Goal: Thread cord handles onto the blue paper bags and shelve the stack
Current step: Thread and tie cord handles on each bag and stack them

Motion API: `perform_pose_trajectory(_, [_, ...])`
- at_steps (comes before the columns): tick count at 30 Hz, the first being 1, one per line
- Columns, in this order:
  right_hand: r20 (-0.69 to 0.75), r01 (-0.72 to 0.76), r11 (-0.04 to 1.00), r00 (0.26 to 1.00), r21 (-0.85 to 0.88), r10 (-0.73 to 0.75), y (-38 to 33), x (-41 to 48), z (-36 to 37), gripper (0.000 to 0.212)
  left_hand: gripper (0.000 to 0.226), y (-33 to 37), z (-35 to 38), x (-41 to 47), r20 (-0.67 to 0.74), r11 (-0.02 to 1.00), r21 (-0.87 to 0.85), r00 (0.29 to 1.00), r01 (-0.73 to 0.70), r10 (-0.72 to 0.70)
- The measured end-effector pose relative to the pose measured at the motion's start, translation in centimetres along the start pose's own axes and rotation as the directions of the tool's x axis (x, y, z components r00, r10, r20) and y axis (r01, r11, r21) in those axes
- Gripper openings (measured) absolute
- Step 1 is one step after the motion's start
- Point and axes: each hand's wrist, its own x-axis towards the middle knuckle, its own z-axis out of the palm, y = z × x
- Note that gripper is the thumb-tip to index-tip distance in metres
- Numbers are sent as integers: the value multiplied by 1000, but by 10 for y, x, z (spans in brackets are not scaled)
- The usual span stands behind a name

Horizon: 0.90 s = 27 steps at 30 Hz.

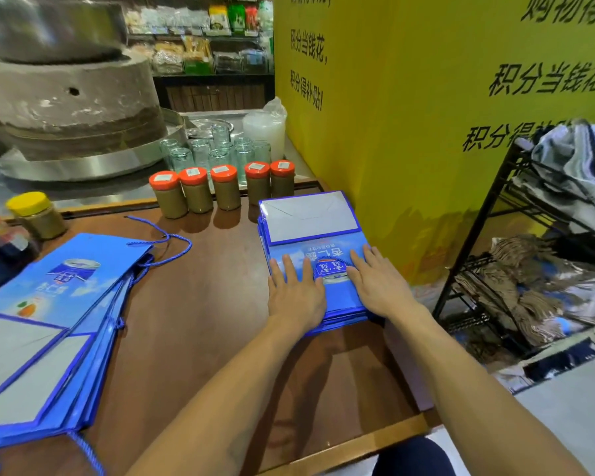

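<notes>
Your left hand (294, 293) and right hand (378, 282) lie flat, fingers straight and spread, pressing the bag stack (318, 242) on the surface (200, 321).

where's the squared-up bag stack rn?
Head view, right side of the table: the bag stack lies beside the yellow wall, near the orange-lidded jars, under the flat left hand and right hand.

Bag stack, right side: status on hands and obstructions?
Left hand, right hand open, flat on bag stack. Stack on table, beside yellow board. Jars just behind, none on it.
</notes>
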Motion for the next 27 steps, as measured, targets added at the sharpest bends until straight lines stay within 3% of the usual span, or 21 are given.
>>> perform_pose_trajectory(2, [-10, -10, 1000, 1000, -17, 10, -3, -2, -11, 61, 75, 5, -25, -11, 0, 989, -140, 999, 38, -39])
perform_pose_trajectory(4, [-63, -41, 999, 997, 1, 41, -6, -2, -25, 59, 68, 4, -53, -20, -81, 907, -420, 995, 15, -54])
perform_pose_trajectory(6, [-162, -73, 996, 983, 57, 82, -10, -6, -44, 57, 46, -3, -87, -36, -165, 686, -728, 975, -18, -149])
perform_pose_trajectory(8, [-240, -109, 975, 958, 196, 156, -22, -9, -61, 55, 28, -19, -119, -53, -139, 442, -897, 961, -20, -239])
perform_pose_trajectory(9, [-243, -130, 949, 948, 288, 204, -29, -10, -68, 52, 23, -29, -131, -58, -145, 382, -924, 953, -33, -267])
perform_pose_trajectory(10, [-232, -131, 920, 946, 369, 227, -41, -9, -73, 53, 19, -43, -141, -64, -180, 370, -926, 943, -67, -281])
perform_pose_trajectory(14, [-184, -40, 817, 967, 575, 177, -120, 0, -76, 58, 18, -127, -162, -90, -254, 529, -847, 917, -57, -307])
perform_pose_trajectory(18, [-152, 37, 700, 983, 713, 103, -216, -1, -57, 41, 16, -253, -167, -126, -253, 639, -763, 863, 100, -437])
perform_pose_trajectory(21, [-76, 41, 636, 997, 770, 28, -279, -6, -38, 45, 24, -338, -164, -165, -259, 659, -709, 777, 249, -573])
perform_pose_trajectory(25, [43, 2, 580, 997, 814, -63, -349, -8, -20, 48, 28, -403, -160, -201, -270, 673, -630, 704, 388, -658])
perform_pose_trajectory(27, [76, -22, 559, 994, 829, -73, -382, -8, -8, 44, 31, -429, -159, -206, -243, 690, -548, 699, 473, -673])
